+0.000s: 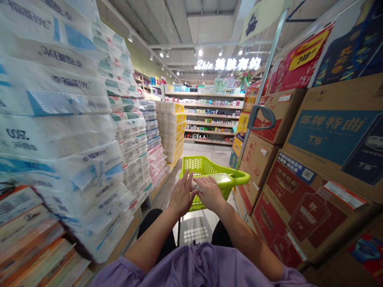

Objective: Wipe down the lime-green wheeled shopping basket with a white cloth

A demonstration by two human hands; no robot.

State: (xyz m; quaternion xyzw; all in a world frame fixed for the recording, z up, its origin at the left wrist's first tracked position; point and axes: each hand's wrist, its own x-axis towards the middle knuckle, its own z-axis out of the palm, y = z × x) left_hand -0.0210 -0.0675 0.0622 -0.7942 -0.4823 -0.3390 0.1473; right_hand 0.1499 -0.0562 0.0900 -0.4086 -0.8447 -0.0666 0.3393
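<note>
A lime-green plastic shopping basket [206, 162] with perforated walls stands on the floor in front of me. My left hand [182, 194] is at its near side, fingers stretched forward and thumb out to the right. My right hand [210, 192] lies beside it, its fingers flat and pointing toward the left hand. A small whitish patch shows between the hands; I cannot tell what it is. Along the basket's near right rim runs a pale flat panel [220, 178], its kind unclear. The hands partly hide the basket's near wall.
Stacked white tissue packs [80, 95] line the left side, with paper rolls [170, 127] farther on. Cardboard cartons [335, 127] rise close on the right, beside a metal post with a grey handle [262, 117]. Shelves of small goods [211, 105] cross the far end of the tiled aisle [206, 150].
</note>
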